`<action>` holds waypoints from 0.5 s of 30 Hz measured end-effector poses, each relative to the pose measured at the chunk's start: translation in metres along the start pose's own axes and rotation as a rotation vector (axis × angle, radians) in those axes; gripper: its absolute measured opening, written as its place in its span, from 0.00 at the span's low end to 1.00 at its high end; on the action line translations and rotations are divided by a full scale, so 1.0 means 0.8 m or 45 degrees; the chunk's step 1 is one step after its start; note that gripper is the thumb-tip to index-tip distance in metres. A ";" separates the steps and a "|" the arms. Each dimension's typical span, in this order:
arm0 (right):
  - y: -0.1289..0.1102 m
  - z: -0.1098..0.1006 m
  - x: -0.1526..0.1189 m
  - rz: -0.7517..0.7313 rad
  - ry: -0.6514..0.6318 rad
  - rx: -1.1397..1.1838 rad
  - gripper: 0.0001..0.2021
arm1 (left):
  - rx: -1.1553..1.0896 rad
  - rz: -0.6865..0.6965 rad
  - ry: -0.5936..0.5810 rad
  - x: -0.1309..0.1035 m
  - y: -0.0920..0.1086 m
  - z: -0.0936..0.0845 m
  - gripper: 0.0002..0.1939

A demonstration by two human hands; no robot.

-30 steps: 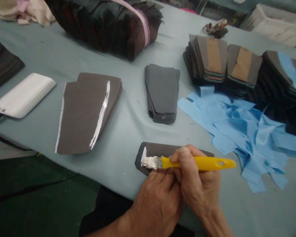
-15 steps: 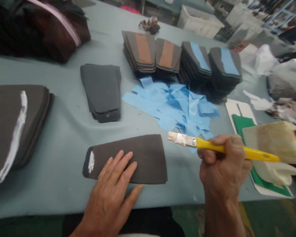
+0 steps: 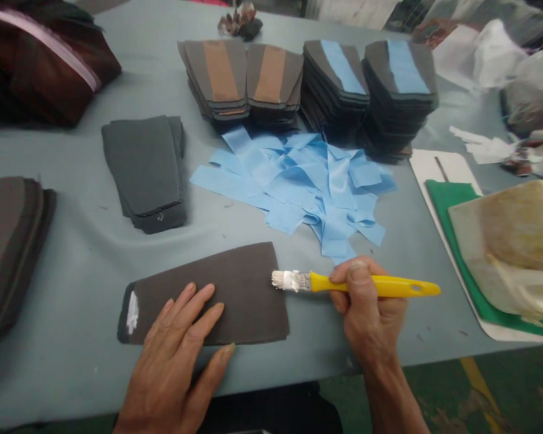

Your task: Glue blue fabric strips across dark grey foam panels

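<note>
My left hand [image 3: 181,349] lies flat with fingers spread on a dark brown tapered fabric piece [image 3: 244,289] at the front of the table. A white smear [image 3: 133,312] marks the narrow left end of that piece. A paintbrush [image 3: 366,284] with a yellow handle is gripped in my right hand [image 3: 368,313]. Its bristles, caked with white, are at the right edge of the fabric piece; I cannot tell whether they touch it. Just beyond the brush is a heap of light blue ribbon strips [image 3: 298,181].
Dark grey cut pieces [image 3: 142,166] are stacked behind my left hand. Farther back stand stacks topped with brown strips [image 3: 221,72] and blue strips [image 3: 344,66]. Larger brown pieces [image 3: 9,259] lie at left. A white board [image 3: 423,163] with green material [image 3: 452,199] sits at right.
My right hand has brought the brush leftward to the edge of the fabric piece. My left hand still rests on the piece. The view has shifted, so most things sit farther left.
</note>
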State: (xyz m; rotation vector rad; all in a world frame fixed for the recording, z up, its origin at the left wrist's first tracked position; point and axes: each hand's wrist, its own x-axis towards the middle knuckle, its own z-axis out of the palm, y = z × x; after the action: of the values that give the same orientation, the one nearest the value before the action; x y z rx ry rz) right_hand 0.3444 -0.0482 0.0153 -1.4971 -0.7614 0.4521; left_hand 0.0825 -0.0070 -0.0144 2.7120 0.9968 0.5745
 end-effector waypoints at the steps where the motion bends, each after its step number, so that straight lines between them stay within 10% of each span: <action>1: 0.001 0.002 0.001 0.006 -0.019 -0.002 0.26 | -0.003 0.001 -0.003 0.000 0.000 -0.001 0.22; 15: 0.009 -0.001 -0.002 0.001 -0.017 -0.089 0.26 | 0.019 0.030 0.041 0.001 -0.003 0.002 0.21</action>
State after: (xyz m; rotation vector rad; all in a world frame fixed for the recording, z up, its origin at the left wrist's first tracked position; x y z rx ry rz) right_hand 0.3454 -0.0493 0.0078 -1.5606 -0.7942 0.4407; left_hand 0.0825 -0.0050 -0.0166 2.7393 0.9817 0.6194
